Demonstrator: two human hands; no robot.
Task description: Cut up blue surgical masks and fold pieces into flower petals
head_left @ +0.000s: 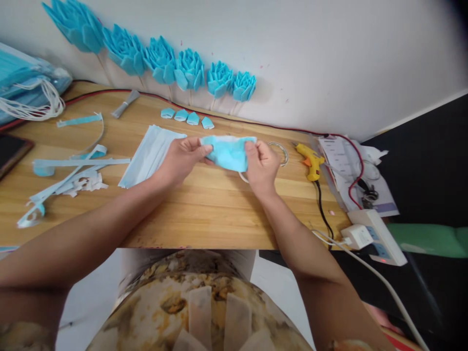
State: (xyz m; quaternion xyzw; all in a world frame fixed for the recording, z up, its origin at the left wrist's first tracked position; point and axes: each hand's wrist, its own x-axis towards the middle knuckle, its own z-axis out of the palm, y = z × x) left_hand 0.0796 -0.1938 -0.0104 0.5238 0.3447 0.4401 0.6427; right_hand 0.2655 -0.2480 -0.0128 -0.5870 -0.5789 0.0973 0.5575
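Note:
Between my two hands a piece of blue mask fabric (228,153) is stretched out flat above the table. My left hand (186,155) pinches its left end, thumb on top. The right end is gripped by my right hand (262,163) in the same way. Just left of my left hand lies a stack of light blue face masks (148,153). Behind the fabric, several small folded blue petals (193,118) sit in a row. A roll of tape (282,152) shows partly behind my right hand.
Several blue fabric flowers (160,59) on stems lean along the wall. Fabric scraps (78,170) lie at left, near a phone (12,153). A yellow hot glue gun (310,161) and a power strip (380,239) with cables are at right. Wire pieces (125,104) lie behind.

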